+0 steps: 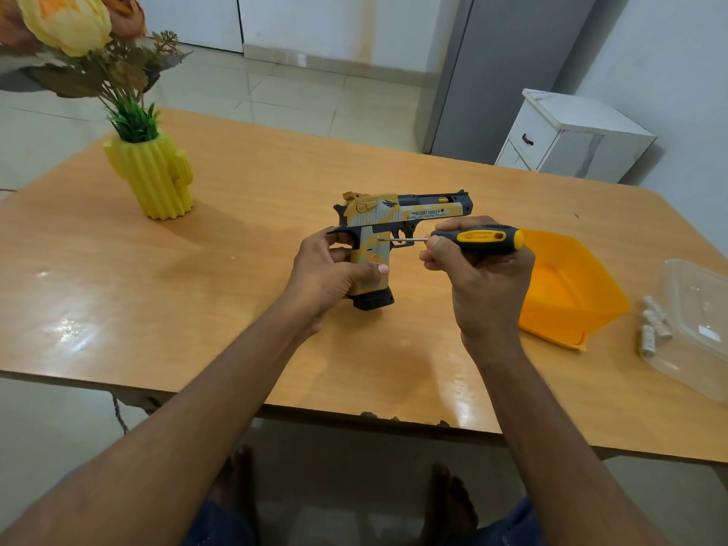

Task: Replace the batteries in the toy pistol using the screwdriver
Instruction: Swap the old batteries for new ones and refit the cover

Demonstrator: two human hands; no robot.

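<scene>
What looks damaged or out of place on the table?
The table's near edge is chipped, with dark gouges in the laminate. The batteries lie loose beside the clear container, not in it. Nothing else stands out.

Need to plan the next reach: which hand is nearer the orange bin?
Right. The right hand, holding the screwdriver, is just left of the orange bin; the left hand grips the toy pistol farther left.

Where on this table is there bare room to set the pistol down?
Bare: the wide stretch left of the left hand, before the yellow vase. Crowded: right side, with orange bin, batteries, clear box.
</scene>
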